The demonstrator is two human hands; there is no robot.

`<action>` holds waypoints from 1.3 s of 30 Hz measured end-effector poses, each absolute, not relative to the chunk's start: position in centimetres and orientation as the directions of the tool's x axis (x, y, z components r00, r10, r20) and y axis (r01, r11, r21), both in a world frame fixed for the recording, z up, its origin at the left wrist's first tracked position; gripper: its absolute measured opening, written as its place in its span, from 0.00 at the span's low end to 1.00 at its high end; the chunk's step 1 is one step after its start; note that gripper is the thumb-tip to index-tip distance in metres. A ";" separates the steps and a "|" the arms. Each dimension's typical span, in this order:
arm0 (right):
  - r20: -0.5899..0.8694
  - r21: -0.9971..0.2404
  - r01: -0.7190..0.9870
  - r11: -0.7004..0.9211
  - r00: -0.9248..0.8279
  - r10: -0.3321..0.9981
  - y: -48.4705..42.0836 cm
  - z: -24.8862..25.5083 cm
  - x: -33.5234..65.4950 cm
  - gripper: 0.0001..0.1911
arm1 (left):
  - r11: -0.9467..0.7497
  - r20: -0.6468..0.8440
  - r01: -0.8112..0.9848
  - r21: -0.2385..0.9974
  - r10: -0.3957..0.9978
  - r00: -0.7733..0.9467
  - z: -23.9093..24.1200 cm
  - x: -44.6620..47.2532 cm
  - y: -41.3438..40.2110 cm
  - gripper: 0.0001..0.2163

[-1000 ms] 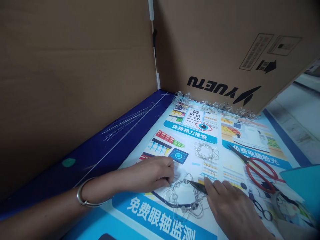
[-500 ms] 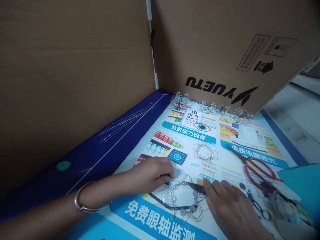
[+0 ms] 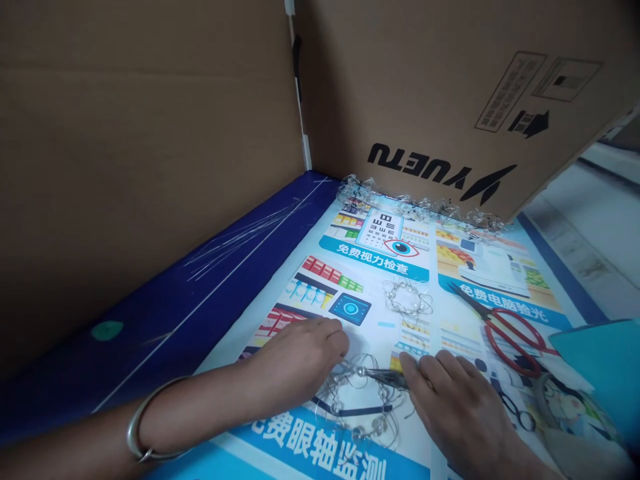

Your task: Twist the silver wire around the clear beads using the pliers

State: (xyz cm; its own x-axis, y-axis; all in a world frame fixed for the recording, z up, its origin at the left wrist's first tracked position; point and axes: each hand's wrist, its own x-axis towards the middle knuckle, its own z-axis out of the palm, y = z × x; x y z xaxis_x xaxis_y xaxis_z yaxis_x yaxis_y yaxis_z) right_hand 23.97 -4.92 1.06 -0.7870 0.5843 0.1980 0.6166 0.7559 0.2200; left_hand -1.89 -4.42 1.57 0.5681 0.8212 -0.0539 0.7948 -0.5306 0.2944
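Note:
My left hand (image 3: 305, 357) is closed in a pinch at the upper left of a ring of clear beads and thin wire loops (image 3: 379, 425). The fingertips are partly hidden, but they meet the ring's wire. Wrapped round the handles of dark narrow-nosed pliers (image 3: 391, 378), my right hand (image 3: 457, 403) is at the ring's right side. The plier tips touch the wire beside a bead at the ring's top. A second beaded wire ring (image 3: 407, 299) lies flat on the printed sheet, beyond the pliers.
Cardboard walls (image 3: 150, 120) stand at the left and back. Several beaded wire pieces (image 3: 425, 210) line the back wall's foot. Straight wires (image 3: 245, 240) lie on the blue strip at left. Red-handled scissors (image 3: 517, 340), small dark scissors (image 3: 523, 419) and a roll of tape (image 3: 543, 400) are at right.
The worked ring and the plier tips have shifted slightly toward me, and the ring has turned a little. My left forearm is lower. The view has moved slightly.

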 end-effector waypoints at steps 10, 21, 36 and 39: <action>0.134 0.069 0.665 0.744 -0.745 0.653 -4.6 2.2 23.4 0.13 | -0.560 -0.073 0.776 0.290 0.796 0.601 1.9 -1.7 -4.9 0.07; 0.178 0.186 0.609 0.771 -0.792 0.584 -4.8 3.3 23.1 0.15 | -0.581 -0.033 0.761 0.290 0.789 0.614 1.5 -1.7 -5.1 0.08; 0.156 0.353 0.470 0.809 -0.882 0.445 -4.9 4.2 23.0 0.19 | -0.552 -0.036 0.762 0.339 0.802 0.597 1.5 -1.7 -5.0 0.06; 0.152 0.323 0.490 0.810 -0.871 0.467 -4.8 4.1 23.0 0.19 | -0.556 -0.035 0.757 0.343 0.798 0.602 1.4 -1.8 -5.0 0.07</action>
State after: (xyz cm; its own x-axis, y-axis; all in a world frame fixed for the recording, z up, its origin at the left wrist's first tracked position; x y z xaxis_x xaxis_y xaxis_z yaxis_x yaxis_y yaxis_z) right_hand 22.95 -4.81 4.09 -0.8714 0.4666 0.1517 0.4898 0.8099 0.3226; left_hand -1.76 -4.98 1.41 0.6015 0.7981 -0.0351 0.7572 -0.5557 0.3433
